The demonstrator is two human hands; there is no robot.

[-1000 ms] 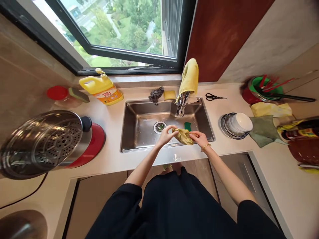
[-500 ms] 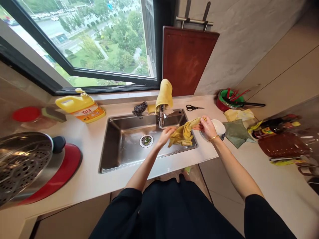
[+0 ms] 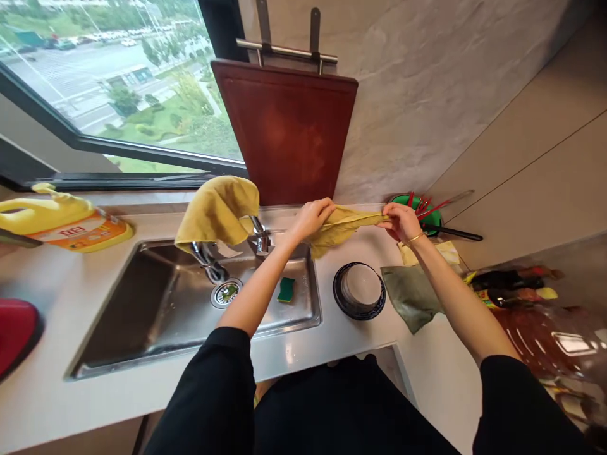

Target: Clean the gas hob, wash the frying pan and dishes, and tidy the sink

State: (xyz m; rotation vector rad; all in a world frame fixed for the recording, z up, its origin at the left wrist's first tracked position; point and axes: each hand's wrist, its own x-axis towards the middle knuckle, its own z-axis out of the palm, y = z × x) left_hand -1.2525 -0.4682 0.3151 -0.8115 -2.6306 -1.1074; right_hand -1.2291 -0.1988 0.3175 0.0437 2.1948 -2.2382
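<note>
A yellow cloth (image 3: 348,226) is stretched between my two hands above the counter, just right of the sink. My left hand (image 3: 313,220) pinches its left part, fingers closed. At the other end my right hand (image 3: 401,221), with a thin gold bangle at the wrist, grips a corner between thumb and fingers. Another yellow cloth (image 3: 218,208) drapes over the faucet (image 3: 258,237). Below my hands, a stack of bowls and plates (image 3: 361,287) sits on the counter.
The steel sink (image 3: 190,344) holds a green and yellow sponge (image 3: 286,289). A grey-green cloth (image 3: 410,294) lies right of the bowls, near a green basin (image 3: 417,212). A yellow detergent jug (image 3: 71,221) stands left. A red cutting board (image 3: 294,133) hangs on the wall.
My hands have moved forward and apart, pulling the bunched cloth into a stretched strip. The view has shifted right; the sponge and dish stack now show. The cloth-covered faucet has swung left.
</note>
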